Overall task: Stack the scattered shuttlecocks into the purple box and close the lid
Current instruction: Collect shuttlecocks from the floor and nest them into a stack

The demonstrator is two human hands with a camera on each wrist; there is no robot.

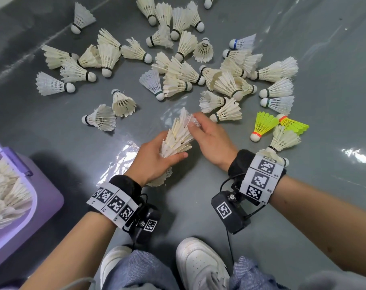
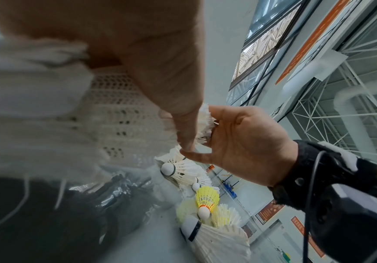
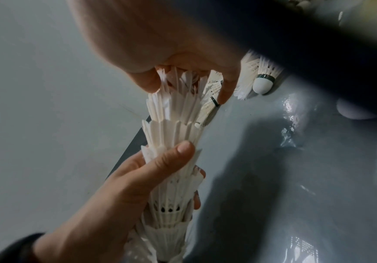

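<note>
A stack of nested white shuttlecocks [image 1: 177, 137] tilts up off the grey floor between my hands. My left hand [image 1: 167, 151] grips its middle, thumb across the feathers [image 3: 173, 160]. My right hand [image 1: 193, 121] pinches the feather tips of the top shuttlecock [image 3: 183, 83] at the stack's upper end. The left wrist view shows the stack [image 2: 115, 115] close up, with the right hand [image 2: 246, 146] beyond it. The purple box [image 1: 48, 197] stands open at the lower left, with rows of white shuttlecocks [image 1: 6, 191] inside. Many loose shuttlecocks [image 1: 177, 72] lie scattered ahead.
Two yellow shuttlecocks [image 1: 263, 125] lie right of my hands, and a white one [image 1: 282, 141] lies by my right wrist. Crumpled clear plastic [image 1: 123, 160] lies on the floor under my left hand. My white shoes [image 1: 198, 262] are at the bottom.
</note>
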